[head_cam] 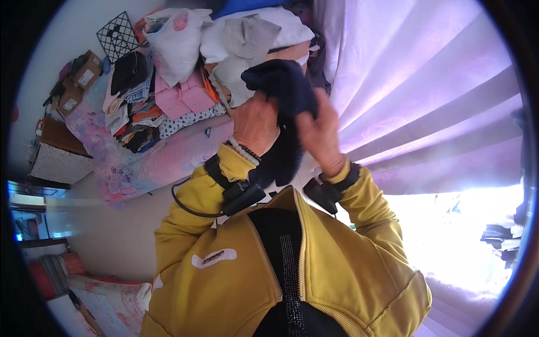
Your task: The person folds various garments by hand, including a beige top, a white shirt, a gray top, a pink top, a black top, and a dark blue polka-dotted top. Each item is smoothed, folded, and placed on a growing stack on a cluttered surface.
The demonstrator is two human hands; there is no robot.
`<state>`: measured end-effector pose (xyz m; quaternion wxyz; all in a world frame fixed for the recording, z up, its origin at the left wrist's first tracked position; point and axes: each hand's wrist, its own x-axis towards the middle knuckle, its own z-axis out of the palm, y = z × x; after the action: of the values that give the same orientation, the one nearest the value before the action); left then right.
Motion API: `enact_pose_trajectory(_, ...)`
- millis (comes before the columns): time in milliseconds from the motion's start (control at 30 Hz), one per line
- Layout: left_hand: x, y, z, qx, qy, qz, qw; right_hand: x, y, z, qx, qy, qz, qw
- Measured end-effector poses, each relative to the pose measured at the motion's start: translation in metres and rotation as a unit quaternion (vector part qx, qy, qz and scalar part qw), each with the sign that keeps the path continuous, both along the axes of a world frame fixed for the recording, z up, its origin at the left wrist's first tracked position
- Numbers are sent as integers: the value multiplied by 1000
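A dark navy piece of clothing (290, 86), soft and bunched, is held up in front of my chest between both hands. Its exact kind cannot be told. My left hand (256, 124), with beaded bracelets at the wrist, grips it in a fist from the left. On the other side my right hand (322, 132), blurred by motion, has its thumb and fingers around the cloth's right edge. The lower part of the cloth hangs between my forearms. Black devices are strapped to both wrists over the yellow sleeves.
Beyond my hands, a bed (168, 162) bears folded clothes (139, 113), pink boxes (185, 94) and a stuffed white plastic bag (174, 46). Cardboard boxes (86, 71) are at the far left. A pale purple curtain (421, 84) hangs close on the right.
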<state>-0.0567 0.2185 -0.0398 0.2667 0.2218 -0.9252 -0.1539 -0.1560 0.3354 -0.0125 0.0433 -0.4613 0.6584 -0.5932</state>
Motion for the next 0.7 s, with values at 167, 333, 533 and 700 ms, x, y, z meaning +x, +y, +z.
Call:
enact_pose_trajectory(167, 84, -42, -12, 256, 98, -116, 955, -7, -9, 43, -94, -434, 189, 876)
enact_pose_trajectory(333, 145, -77, -34, 728, 270, -264, 572, 43, -28, 54, -14, -323, 307, 895)
enact_pose_trajectory(533, 160, -91, -46, 784, 199, -346, 475, 64, -50, 41, 28, -457, 417, 785)
enact_pose_trajectory(700, 177, -95, -48, 822, 167, -211, 501, 68, -40, 15, 53, -449, 485, 749)
